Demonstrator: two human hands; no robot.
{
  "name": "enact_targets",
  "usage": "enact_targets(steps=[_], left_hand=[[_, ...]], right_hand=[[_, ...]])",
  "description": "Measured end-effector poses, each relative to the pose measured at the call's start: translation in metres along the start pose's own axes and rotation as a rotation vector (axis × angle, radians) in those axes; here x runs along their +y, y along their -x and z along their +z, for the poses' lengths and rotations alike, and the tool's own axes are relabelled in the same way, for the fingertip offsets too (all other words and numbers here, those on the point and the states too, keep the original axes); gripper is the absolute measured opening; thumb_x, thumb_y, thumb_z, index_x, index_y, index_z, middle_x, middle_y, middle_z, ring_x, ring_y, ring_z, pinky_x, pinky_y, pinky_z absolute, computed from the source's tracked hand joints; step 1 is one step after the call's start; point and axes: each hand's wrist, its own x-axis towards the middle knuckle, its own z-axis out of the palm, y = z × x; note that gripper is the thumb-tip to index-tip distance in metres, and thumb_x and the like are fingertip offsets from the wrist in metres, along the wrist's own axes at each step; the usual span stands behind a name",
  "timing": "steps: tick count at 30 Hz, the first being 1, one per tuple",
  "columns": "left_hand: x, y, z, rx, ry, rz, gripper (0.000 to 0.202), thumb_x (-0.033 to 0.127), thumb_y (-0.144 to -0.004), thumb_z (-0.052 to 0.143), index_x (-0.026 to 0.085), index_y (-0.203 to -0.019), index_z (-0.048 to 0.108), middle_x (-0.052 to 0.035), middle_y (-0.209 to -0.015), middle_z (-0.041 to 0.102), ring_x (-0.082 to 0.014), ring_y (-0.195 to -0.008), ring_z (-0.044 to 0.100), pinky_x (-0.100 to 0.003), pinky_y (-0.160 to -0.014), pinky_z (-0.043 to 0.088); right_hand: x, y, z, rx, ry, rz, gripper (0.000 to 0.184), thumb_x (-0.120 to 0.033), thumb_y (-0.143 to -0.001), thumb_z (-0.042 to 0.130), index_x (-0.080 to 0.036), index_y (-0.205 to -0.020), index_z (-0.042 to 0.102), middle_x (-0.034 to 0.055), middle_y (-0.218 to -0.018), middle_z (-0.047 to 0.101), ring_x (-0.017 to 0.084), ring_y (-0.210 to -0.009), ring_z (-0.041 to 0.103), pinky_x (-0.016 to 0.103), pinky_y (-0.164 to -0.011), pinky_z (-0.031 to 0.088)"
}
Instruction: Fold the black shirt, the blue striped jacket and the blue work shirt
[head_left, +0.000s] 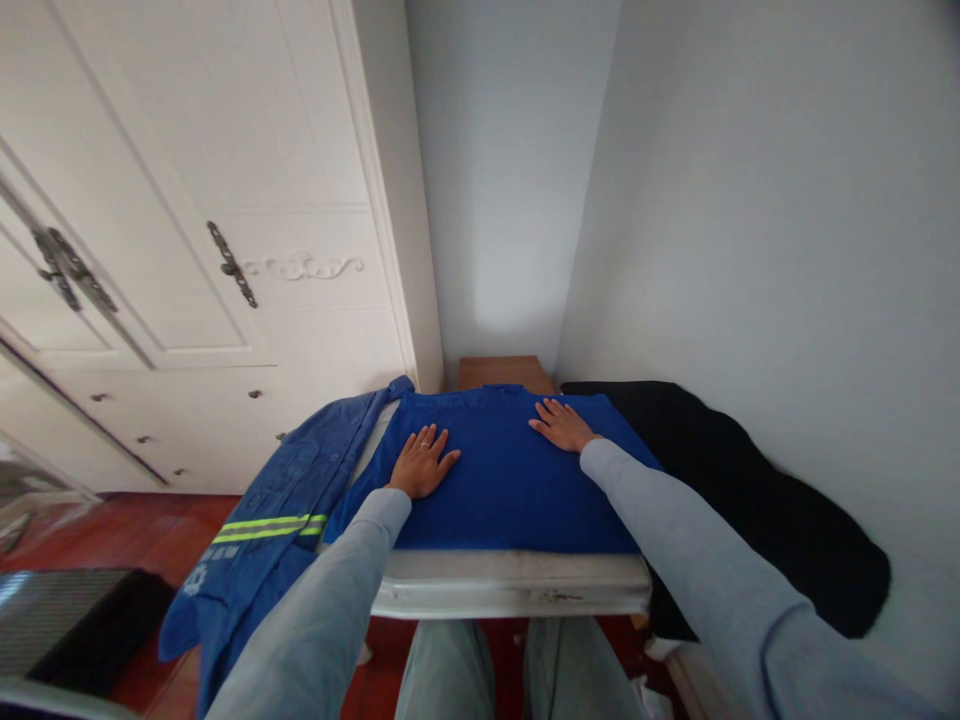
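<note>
A blue garment (495,490), perhaps a shirt, lies spread fairly flat across a white table (517,585). My left hand (422,462), with a ring on one finger, rests palm down on its left part, fingers apart. On the upper right part of the same cloth lies my right hand (564,425), also flat with the fingers spread. Neither hand grips anything. Left of the garment, a blue work jacket (300,470) with a yellow-green reflective stripe hangs over the table's edge.
Black cloth or clothing (720,490) lies at the right against the grey wall (772,220). A white wardrobe (300,150) stands at the left. Behind the table is a brown wooden surface (506,373). A dark, partly striped item (75,620) is at the lower left.
</note>
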Motion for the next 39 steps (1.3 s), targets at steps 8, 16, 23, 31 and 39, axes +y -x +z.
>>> enact_targets(steps=[8,16,23,31,39], left_hand=[[0.000,0.000,-0.005,-0.028,-0.015,0.005,0.076,0.066,-0.098,0.020,0.020,-0.156,0.036,-0.0112,-0.162,0.026,-0.0273,-0.154,0.023,-0.049,-0.127,0.022],[-0.004,-0.002,0.000,0.011,-0.026,0.021,0.073,0.066,-0.098,0.024,0.021,-0.155,0.037,-0.0117,-0.161,0.030,-0.0277,-0.152,0.026,-0.050,-0.125,0.026],[-0.004,-0.003,0.001,0.005,-0.030,0.007,0.075,0.066,-0.098,0.023,0.020,-0.155,0.037,-0.0120,-0.161,0.029,-0.0279,-0.152,0.026,-0.050,-0.125,0.026],[-0.005,-0.003,0.003,0.003,-0.008,0.014,0.074,0.067,-0.098,0.023,0.022,-0.155,0.037,-0.0117,-0.161,0.029,-0.0273,-0.153,0.026,-0.050,-0.126,0.024],[0.004,0.003,-0.004,-0.014,0.030,-0.039,0.072,0.062,-0.100,0.019,0.018,-0.155,0.038,-0.0093,-0.162,0.029,-0.0241,-0.154,0.025,-0.044,-0.128,0.021]], right_hand=[[0.058,0.019,-0.010,0.015,0.011,0.130,0.084,-0.067,-0.098,0.017,-0.013,-0.161,0.025,0.0145,-0.165,0.016,0.031,-0.155,0.014,0.049,-0.126,0.015],[0.082,0.031,-0.006,0.054,-0.016,0.206,0.085,-0.066,-0.098,0.015,-0.008,-0.160,0.026,0.0162,-0.164,0.019,0.029,-0.154,0.017,0.045,-0.126,0.016],[0.079,0.032,-0.002,0.110,-0.028,0.287,0.087,-0.065,-0.098,0.012,-0.004,-0.158,0.027,0.0165,-0.164,0.020,0.030,-0.154,0.016,0.049,-0.125,0.019],[0.082,0.032,0.002,0.116,-0.011,0.278,0.087,-0.066,-0.098,0.010,-0.005,-0.157,0.030,0.0166,-0.163,0.023,0.030,-0.154,0.018,0.050,-0.124,0.021],[0.092,0.028,0.008,0.109,0.020,0.267,0.086,-0.065,-0.098,0.013,-0.005,-0.157,0.031,0.0165,-0.162,0.026,0.030,-0.154,0.019,0.050,-0.124,0.023]])
